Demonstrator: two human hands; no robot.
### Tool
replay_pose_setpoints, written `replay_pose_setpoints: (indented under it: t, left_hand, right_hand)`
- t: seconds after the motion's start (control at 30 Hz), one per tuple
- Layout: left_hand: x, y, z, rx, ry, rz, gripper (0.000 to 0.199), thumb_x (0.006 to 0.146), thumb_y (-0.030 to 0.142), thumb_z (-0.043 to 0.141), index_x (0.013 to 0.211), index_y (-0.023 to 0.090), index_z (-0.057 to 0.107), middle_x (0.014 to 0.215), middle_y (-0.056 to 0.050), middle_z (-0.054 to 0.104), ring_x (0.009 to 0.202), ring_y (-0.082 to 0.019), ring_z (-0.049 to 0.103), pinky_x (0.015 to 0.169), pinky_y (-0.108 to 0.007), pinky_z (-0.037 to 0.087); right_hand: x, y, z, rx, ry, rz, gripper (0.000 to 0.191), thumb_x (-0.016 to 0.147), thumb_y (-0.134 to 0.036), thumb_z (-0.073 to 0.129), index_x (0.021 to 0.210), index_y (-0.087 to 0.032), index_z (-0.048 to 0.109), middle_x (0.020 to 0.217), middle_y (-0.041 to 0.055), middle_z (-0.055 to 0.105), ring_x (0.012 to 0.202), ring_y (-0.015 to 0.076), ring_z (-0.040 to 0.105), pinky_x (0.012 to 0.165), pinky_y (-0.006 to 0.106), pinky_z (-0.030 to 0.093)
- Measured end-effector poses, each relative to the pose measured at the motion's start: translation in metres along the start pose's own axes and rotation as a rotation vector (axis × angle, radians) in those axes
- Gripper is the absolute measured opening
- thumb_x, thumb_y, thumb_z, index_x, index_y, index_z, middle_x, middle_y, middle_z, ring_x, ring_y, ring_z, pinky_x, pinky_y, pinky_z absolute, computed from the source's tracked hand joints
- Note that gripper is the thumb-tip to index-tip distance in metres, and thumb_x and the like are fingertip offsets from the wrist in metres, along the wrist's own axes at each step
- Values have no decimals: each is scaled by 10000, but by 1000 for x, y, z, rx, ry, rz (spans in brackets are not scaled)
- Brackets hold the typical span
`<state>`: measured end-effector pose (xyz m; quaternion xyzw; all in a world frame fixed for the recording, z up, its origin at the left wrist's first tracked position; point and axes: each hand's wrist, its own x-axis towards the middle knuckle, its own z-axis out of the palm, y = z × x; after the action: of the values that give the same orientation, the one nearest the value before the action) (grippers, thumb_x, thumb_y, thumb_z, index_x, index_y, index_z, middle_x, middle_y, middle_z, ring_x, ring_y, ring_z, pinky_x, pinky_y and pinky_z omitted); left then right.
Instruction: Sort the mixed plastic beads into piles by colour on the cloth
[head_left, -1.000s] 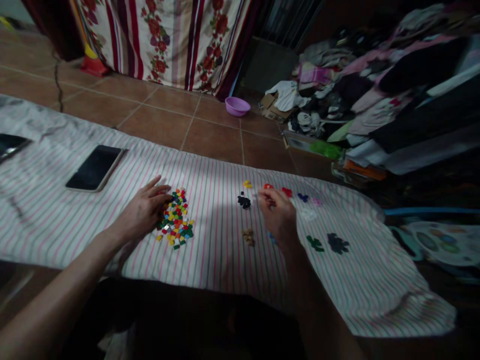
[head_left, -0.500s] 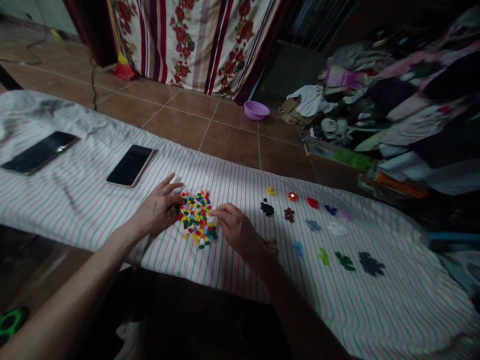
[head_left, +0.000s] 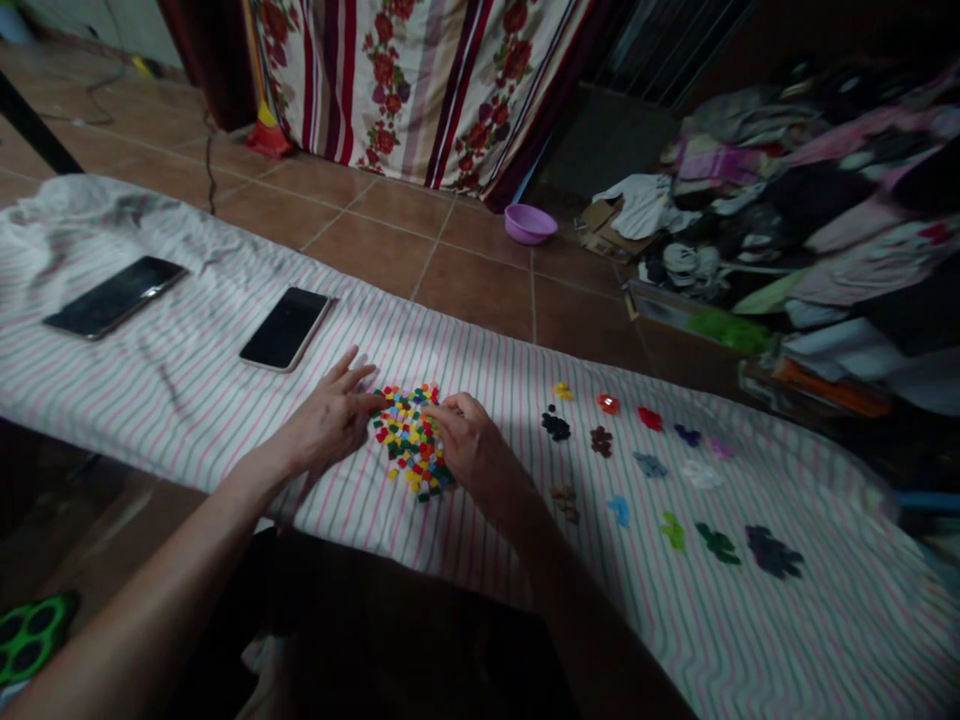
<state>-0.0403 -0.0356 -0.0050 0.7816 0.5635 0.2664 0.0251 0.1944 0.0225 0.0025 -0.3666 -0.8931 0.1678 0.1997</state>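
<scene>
Between phones (head_left: 285, 328) and single-colour clusters (head_left: 556, 428), at mixed pieces (head_left: 411, 435), left grip (head_left: 326, 420) is wide, right grip (head_left: 474, 452) too hidden to tell.

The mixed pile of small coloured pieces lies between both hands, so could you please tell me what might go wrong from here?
The right hand has its fingers at the crowded mixed pile, so a nudge might scatter pieces. The right forearm passes close to the tan pile and could brush it. The cloth is wrinkled, so a tug might shift the black pile toward the nearby brown pile.
</scene>
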Motion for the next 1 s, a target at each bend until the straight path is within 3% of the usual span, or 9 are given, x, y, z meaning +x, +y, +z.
replay_pose_setpoints:
  t: [0.4, 0.6, 0.77, 1.0]
  left_hand:
    - [3, 3, 1, 2, -2, 39, 312, 799, 95, 501, 984, 187, 735, 1280, -116, 605, 1307, -264, 502, 1190, -582, 301]
    - [8, 4, -8, -3, -50, -16, 334, 775, 79, 483, 976, 170, 734, 1285, -118, 603, 1328, -282, 480, 1187, -583, 308]
    - [10, 4, -12, -10, -57, -64, 367, 754, 64, 486, 997, 177, 737, 1332, -127, 575, 1414, -339, 364, 1137, -612, 368]
    - [13, 7, -11, -5, -56, -18, 362, 753, 40, 494, 998, 166, 729, 1288, -132, 620, 1329, -290, 485, 1186, -582, 310]
  right_hand:
    - [21, -18, 11, -87, 79, -49, 210, 938, -182, 513, 944, -212, 721, 968, 90, 613, 965, 236, 525, 856, 390, 484]
    - [26, -18, 17, -125, 46, -15, 194, 933, -166, 523, 947, -180, 715, 951, 100, 617, 966, 242, 522, 865, 381, 470]
    - [28, -20, 18, -147, 57, -14, 176, 916, -166, 547, 944, -209, 717, 928, 85, 618, 943, 237, 517, 842, 372, 467]
    - [28, -25, 19, -219, 41, 11, 176, 896, -163, 538, 959, -191, 700, 933, 100, 618, 946, 247, 512, 838, 377, 455]
